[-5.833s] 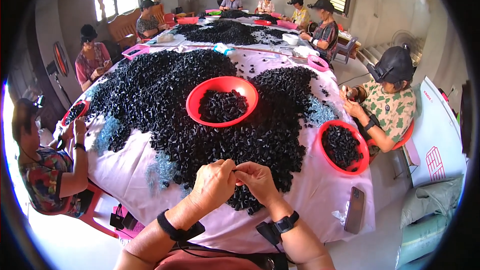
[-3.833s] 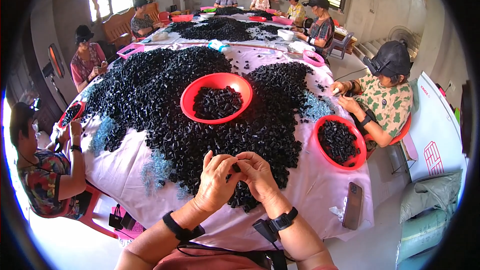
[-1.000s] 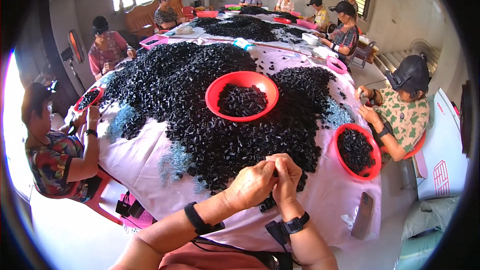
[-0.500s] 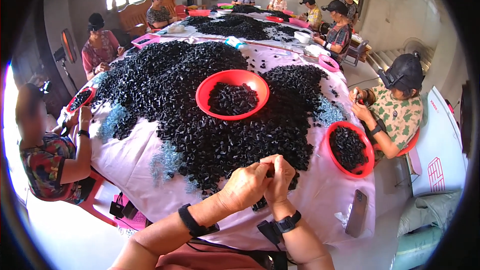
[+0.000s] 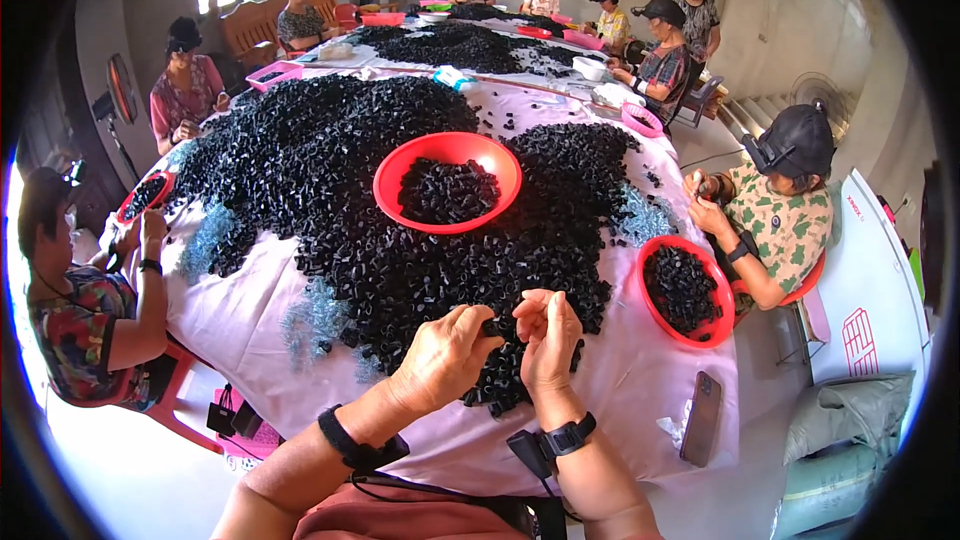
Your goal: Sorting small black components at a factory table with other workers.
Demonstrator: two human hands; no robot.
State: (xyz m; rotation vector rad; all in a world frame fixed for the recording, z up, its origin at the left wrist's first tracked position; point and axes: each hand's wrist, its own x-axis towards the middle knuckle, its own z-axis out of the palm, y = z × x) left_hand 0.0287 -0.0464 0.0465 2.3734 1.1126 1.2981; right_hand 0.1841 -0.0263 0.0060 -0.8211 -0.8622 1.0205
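Note:
Over the near edge of a heap of small black ring-like plastic pieces [image 5: 400, 270], my two hands are held a little apart. My left hand [image 5: 440, 362] is closed, thumb and forefinger pinching what looks like a small black plastic piece [image 5: 490, 326]; it blends into the heap behind. To its right, my right hand [image 5: 549, 345] has loosely curled fingers with the tips apart, and I see nothing held in it. A red bowl [image 5: 388, 202] of the same black pieces rests on the heap beyond my hands.
A second red bowl [image 5: 722, 322] of black pieces sits at the right, near a phone [image 5: 702, 418]. Clear bluish scraps [image 5: 315, 318] lie on the pink tablecloth [image 5: 245, 310]. A co-worker in a patterned shirt [image 5: 785, 225] sits at the right; others sit around the table.
My hands were together, fingertips touching; now they have parted, the left shifting left. The whole view has moved slightly.

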